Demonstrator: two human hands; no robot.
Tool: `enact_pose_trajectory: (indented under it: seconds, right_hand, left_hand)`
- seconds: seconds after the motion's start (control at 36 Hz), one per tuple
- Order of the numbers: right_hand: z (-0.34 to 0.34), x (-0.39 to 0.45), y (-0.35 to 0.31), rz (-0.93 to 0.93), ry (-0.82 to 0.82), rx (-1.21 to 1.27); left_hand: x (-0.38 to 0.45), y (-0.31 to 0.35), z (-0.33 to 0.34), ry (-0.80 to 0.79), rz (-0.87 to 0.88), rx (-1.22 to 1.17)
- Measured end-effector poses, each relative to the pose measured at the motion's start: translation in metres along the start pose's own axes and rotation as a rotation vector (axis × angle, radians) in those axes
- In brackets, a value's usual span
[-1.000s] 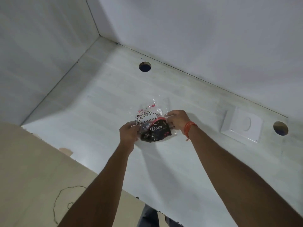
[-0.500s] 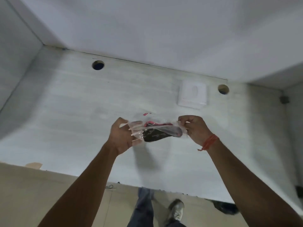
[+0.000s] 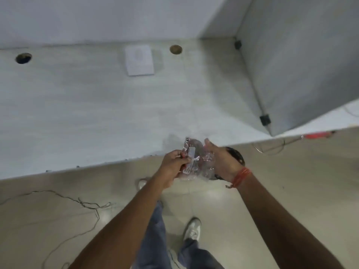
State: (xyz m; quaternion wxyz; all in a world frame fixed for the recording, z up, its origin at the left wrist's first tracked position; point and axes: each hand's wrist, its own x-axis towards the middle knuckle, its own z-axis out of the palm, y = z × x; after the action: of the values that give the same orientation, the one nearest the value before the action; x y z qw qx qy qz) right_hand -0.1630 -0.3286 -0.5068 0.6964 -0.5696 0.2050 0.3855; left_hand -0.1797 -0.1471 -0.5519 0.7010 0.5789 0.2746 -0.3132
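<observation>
Clear plastic packet [image 3: 202, 162], drawn back from above the table [image 3: 97, 113] to just off its front edge. Left hand [image 3: 174, 164] pinches one side; right hand [image 3: 223, 162] backs the other, its grip impossible to tell. Probably being opened.

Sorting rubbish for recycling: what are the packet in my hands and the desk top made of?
Packet: thin clear plastic film, glossy; it crinkles, glints and shows its contents through. Desk top: probably pale laminate over board, matt, with faint streaky grain.

The packet [image 3: 196, 160] sits between the hands [image 3: 174, 164] [image 3: 223, 162], at the desk [image 3: 97, 113] edge.
</observation>
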Motion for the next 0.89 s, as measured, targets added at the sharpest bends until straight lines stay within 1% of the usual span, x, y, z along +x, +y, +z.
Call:
enact_pose_trajectory:
  seconds: [0.06, 0.08, 0.14, 0.19, 0.28, 0.36, 0.44, 0.47, 0.5, 0.56, 0.58, 0.61, 0.64, 0.69, 0.72, 0.78, 0.81, 0.83, 0.89]
  right_hand:
    - [-0.015, -0.019, 0.027, -0.060, -0.004, -0.001]
    - [-0.021, -0.022, 0.038, -0.099, 0.042, 0.023]
    - [-0.034, -0.026, 0.059, -0.199, 0.193, 0.086]
    - [-0.047, -0.029, 0.075, -0.244, 0.334, 0.091]
    - [-0.065, -0.035, 0.096, -0.250, 0.419, 0.129]
    - [-0.084, -0.031, 0.121, -0.261, 0.418, 0.099]
    - [-0.099, -0.024, 0.141, -0.304, 0.403, 0.177]
    - [-0.106, -0.022, 0.146, -0.310, 0.375, 0.205]
    - [-0.114, -0.020, 0.152, -0.313, 0.314, 0.230]
    - [-0.128, -0.020, 0.162, -0.297, 0.144, 0.209]
    - [-0.132, -0.021, 0.164, -0.319, 0.095, 0.134]
    - [-0.138, -0.016, 0.171, -0.370, 0.108, 0.016]
    - [-0.142, -0.010, 0.178, -0.430, 0.177, -0.128]
    - [-0.144, 0.007, 0.191, -0.568, 0.401, -0.353]
    - [-0.148, 0.020, 0.198, -0.637, 0.531, -0.417]
    - [-0.157, 0.038, 0.207, -0.732, 0.752, -0.479]
    - [-0.166, 0.048, 0.210, -0.762, 0.845, -0.506]
    - [-0.171, 0.055, 0.210, -0.796, 0.919, -0.549]
    - [-0.187, 0.073, 0.210, -0.873, 1.037, -0.593]
  left_hand:
    - [-0.008, -0.021, 0.029, 0.017, 0.004, 0.016]
    - [-0.010, -0.027, 0.039, 0.017, 0.014, 0.029]
    - [-0.012, -0.038, 0.056, 0.002, 0.027, 0.047]
    - [-0.009, -0.049, 0.069, -0.009, 0.020, 0.061]
    - [0.003, -0.066, 0.082, -0.048, -0.012, 0.085]
    - [0.025, -0.088, 0.089, -0.094, -0.055, 0.055]
    - [0.040, -0.101, 0.094, -0.104, -0.139, -0.054]
    - [0.046, -0.105, 0.096, -0.099, -0.169, -0.114]
    - [0.054, -0.112, 0.099, -0.104, -0.198, -0.178]
    - [0.069, -0.123, 0.103, -0.120, -0.295, -0.296]
    - [0.073, -0.125, 0.105, -0.137, -0.345, -0.323]
    - [0.082, -0.131, 0.108, -0.161, -0.395, -0.335]
    - [0.092, -0.136, 0.112, -0.175, -0.432, -0.324]
    - [0.109, -0.142, 0.122, -0.194, -0.475, -0.327]
    - [0.122, -0.145, 0.128, -0.213, -0.502, -0.327]
    - [0.142, -0.148, 0.138, -0.263, -0.507, -0.243]
    - [0.154, -0.150, 0.145, -0.268, -0.474, -0.153]
    - [0.163, -0.151, 0.150, -0.234, -0.408, -0.076]
    - [0.188, -0.160, 0.161, -0.050, -0.170, 0.028]
